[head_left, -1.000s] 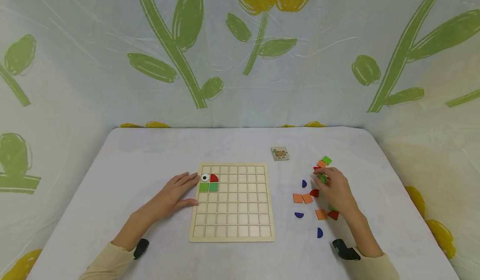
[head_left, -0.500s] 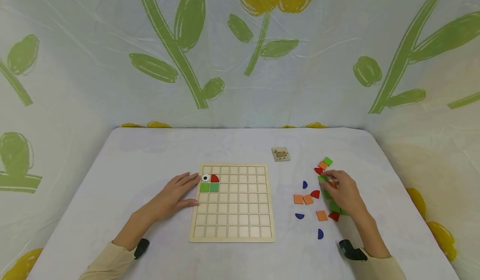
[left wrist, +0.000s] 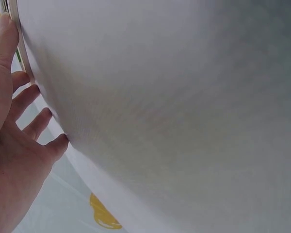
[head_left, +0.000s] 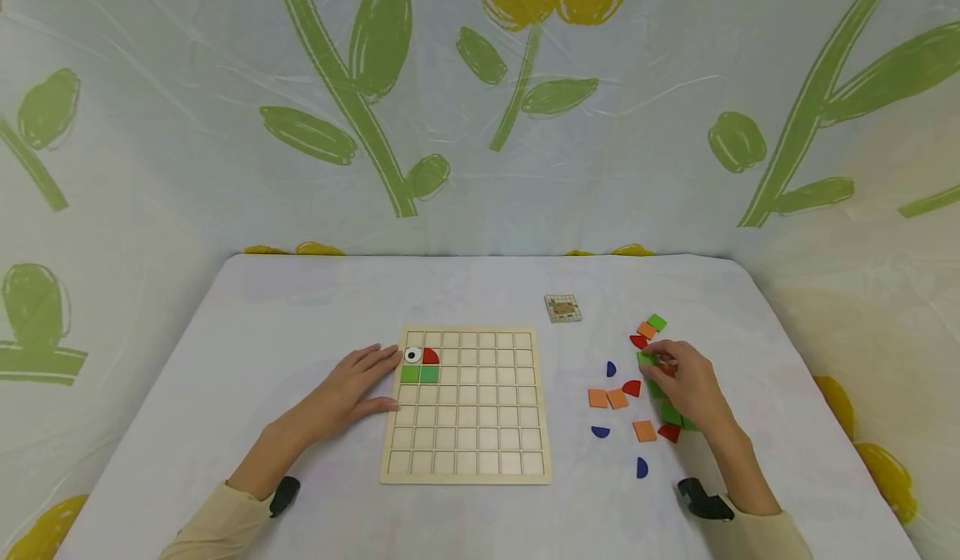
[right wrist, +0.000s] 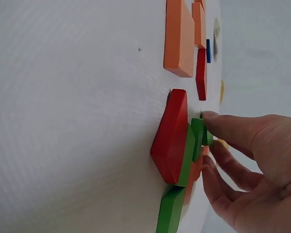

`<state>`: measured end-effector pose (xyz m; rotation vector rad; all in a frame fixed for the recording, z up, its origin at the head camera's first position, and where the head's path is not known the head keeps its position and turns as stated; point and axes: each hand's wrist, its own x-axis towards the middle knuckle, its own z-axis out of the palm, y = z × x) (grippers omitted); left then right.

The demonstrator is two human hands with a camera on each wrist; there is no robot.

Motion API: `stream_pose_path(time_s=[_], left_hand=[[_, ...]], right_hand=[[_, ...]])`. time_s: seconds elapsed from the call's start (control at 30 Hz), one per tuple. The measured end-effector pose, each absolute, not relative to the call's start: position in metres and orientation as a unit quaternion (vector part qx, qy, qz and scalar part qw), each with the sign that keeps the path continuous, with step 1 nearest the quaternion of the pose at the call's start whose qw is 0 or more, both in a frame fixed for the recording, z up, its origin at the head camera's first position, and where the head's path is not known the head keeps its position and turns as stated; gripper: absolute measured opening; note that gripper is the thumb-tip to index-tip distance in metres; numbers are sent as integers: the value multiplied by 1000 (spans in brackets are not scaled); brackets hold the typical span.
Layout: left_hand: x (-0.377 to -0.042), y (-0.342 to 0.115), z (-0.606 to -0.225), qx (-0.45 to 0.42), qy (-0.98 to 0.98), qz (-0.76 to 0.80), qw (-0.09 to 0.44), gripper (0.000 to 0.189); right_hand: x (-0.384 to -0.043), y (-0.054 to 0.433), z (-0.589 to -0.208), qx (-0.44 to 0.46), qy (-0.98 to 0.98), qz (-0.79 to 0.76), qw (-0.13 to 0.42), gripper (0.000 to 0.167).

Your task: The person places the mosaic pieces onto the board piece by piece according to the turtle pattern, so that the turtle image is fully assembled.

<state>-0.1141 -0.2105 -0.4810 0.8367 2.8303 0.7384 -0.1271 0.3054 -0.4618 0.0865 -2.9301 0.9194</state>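
My left hand (head_left: 351, 389) rests flat at the left edge of the wooden grid board (head_left: 467, 478), its thumb and fingertips touching the frame. On the board sit a white eye tile (head_left: 412, 356), a red quarter-round tile (head_left: 431, 356), a light green square (head_left: 410, 374) and a darker green square (head_left: 429, 374). Over the pile at the right, my right hand (head_left: 693, 383) pinches a green square tile (head_left: 643, 360) between thumb and fingers. Under and beside that hand lie more green tiles (right wrist: 170, 209) and a red tile (right wrist: 170, 138), partly hidden by it in the head view.
Between board and right hand lie orange squares (head_left: 597, 398), blue half-rounds (head_left: 601, 432) and a red piece (head_left: 632, 388). Farther back are a green tile (head_left: 657, 322), an orange tile (head_left: 647, 330) and a small picture card (head_left: 562, 308). The white-covered table (head_left: 322, 293) meets a flowered cloth wall.
Over the first half second my right hand shifted slightly right across the pile, uncovering a red piece and a green tile; since then it has held still. The left hand stays at the board's edge.
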Motion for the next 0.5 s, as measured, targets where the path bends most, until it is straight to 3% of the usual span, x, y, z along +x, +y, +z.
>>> stream_pose_path(time_s=[0.3, 0.5], left_hand=[[-114, -212, -481, 286, 925, 248, 32, 76], [-113, -211, -479, 283, 926, 248, 33, 76]], right_hand=[[-131, 304, -459, 43, -948, 312, 42, 28], [-131, 295, -456, 88, -934, 335, 87, 27]])
